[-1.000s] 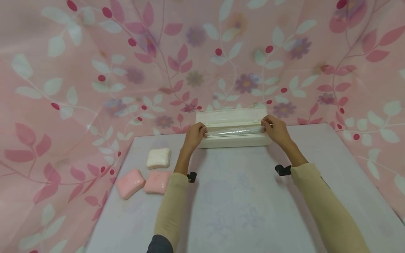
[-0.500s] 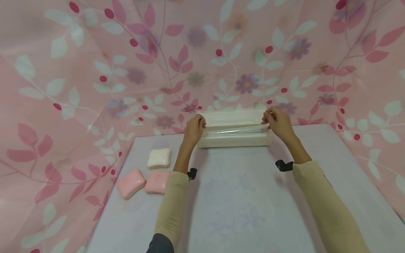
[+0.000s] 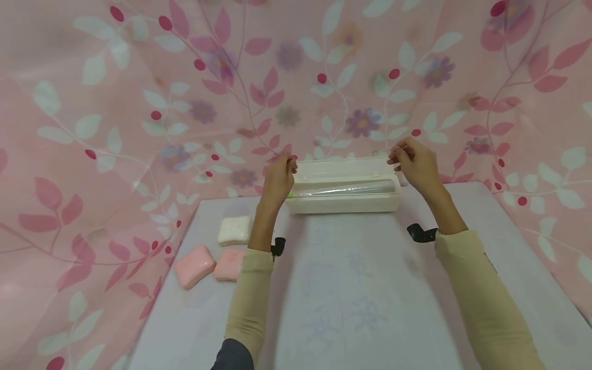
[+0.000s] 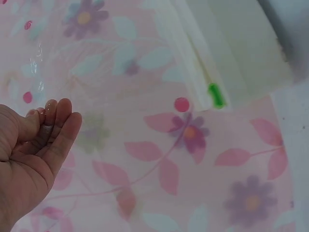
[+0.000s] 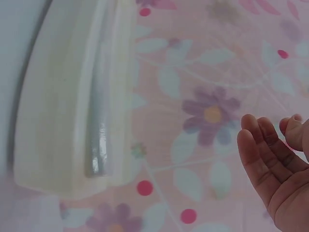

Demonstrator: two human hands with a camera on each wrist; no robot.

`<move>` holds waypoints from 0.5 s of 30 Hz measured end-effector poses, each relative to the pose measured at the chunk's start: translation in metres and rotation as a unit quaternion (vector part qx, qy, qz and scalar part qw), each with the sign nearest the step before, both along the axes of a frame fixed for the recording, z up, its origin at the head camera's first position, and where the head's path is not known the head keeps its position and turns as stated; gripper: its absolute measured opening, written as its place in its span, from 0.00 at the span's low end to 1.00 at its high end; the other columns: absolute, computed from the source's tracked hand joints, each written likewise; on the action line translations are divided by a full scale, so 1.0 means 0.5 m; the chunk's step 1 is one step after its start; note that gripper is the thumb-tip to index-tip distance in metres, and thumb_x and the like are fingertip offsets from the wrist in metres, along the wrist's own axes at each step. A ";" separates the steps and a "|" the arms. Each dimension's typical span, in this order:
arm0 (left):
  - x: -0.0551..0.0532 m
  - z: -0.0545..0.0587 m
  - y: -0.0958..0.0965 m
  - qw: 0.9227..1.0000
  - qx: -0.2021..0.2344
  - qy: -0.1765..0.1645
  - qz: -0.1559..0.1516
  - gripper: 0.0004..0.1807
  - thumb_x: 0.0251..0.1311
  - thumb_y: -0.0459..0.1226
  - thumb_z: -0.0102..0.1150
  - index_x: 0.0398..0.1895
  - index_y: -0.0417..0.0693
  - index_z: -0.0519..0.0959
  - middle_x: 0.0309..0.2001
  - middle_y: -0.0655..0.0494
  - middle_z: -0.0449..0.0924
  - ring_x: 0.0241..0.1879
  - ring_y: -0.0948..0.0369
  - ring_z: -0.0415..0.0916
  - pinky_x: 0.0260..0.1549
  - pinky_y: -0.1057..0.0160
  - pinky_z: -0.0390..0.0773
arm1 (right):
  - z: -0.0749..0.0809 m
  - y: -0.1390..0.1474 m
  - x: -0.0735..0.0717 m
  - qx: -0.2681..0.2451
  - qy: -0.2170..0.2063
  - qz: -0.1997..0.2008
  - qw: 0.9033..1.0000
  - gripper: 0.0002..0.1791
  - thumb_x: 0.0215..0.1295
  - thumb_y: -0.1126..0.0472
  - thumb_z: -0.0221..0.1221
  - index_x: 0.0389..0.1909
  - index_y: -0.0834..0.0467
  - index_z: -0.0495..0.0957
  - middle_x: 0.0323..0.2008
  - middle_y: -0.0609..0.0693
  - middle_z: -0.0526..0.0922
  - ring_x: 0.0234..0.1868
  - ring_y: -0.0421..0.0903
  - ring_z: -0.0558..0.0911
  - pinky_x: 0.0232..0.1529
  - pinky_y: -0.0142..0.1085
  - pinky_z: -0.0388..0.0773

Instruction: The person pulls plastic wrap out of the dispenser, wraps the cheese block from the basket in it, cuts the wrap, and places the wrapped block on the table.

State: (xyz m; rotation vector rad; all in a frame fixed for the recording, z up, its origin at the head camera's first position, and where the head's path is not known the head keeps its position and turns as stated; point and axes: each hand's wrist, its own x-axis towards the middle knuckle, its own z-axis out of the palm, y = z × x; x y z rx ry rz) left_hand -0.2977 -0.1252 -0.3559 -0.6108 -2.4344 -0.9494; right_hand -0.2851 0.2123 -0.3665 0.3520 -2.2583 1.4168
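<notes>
A cream plastic wrap dispenser [image 3: 343, 204] stands at the table's back edge with its lid raised, and a shiny roll of cling film [image 3: 351, 188] lies inside. Clear film rises from the box; its glints show near the left fingertips in the left wrist view. My left hand [image 3: 279, 177] pinches the film's edge between thumb and index finger, above the dispenser's left end. My right hand [image 3: 418, 163] pinches with thumb and index finger above the right end, its other fingers loosely bent. The film there is barely visible. A green piece [image 4: 217, 95] shows at the box's left end.
A white soap-like block [image 3: 234, 230] and two pink ones [image 3: 195, 266] lie on the left of the pale table [image 3: 342, 308]. A pink floral curtain [image 3: 314, 77] hangs close behind the dispenser.
Both hands have risen from the dispenser's ends and moved slightly apart, drawing film up. The roll now shows plainly in the box, which has stayed in place.
</notes>
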 end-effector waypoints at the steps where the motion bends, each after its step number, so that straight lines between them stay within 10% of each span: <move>1: 0.001 0.009 0.000 1.000 -0.002 0.012 -0.001 0.06 0.71 0.27 0.49 0.40 0.30 0.76 0.34 0.42 0.81 0.33 0.52 0.81 0.38 0.62 0.80 | 0.009 0.000 0.002 0.001 0.008 -0.003 1.000 0.11 0.74 0.61 0.54 0.42 0.67 0.77 0.35 0.62 0.83 0.31 0.39 0.84 0.31 0.27 0.80; 15: 0.014 0.125 0.001 0.991 0.029 0.129 -0.012 0.05 0.69 0.25 0.52 0.34 0.31 0.74 0.29 0.41 0.80 0.31 0.49 0.81 0.34 0.58 0.80 | 0.124 -0.003 0.026 -0.018 0.073 -0.012 0.997 0.12 0.73 0.60 0.54 0.43 0.67 0.77 0.35 0.58 0.83 0.33 0.39 0.84 0.35 0.25 0.79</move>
